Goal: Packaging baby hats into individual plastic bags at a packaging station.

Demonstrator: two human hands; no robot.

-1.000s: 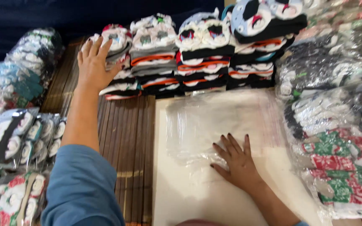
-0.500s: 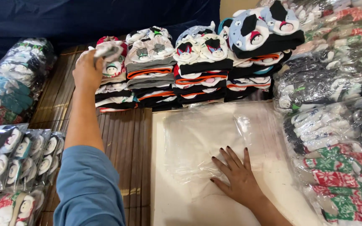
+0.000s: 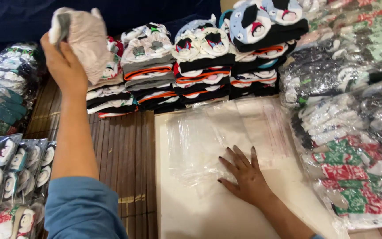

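Sock stacks [image 3: 200,66] rim the slatted table [image 3: 124,155]; left hand [image 3: 65,66] grips a pale sock bundle [image 3: 87,37], right hand [image 3: 244,175] lies open, flat on clear bags [image 3: 217,132].

Hands at a sock-packing table

The left hand [image 3: 65,66] gripped a pale folded sock pair [image 3: 87,40] raised above the stacked socks [image 3: 200,66], while the right hand [image 3: 244,177] lay flat, fingers spread, on clear plastic bags [image 3: 208,132] on a white board [image 3: 191,217].
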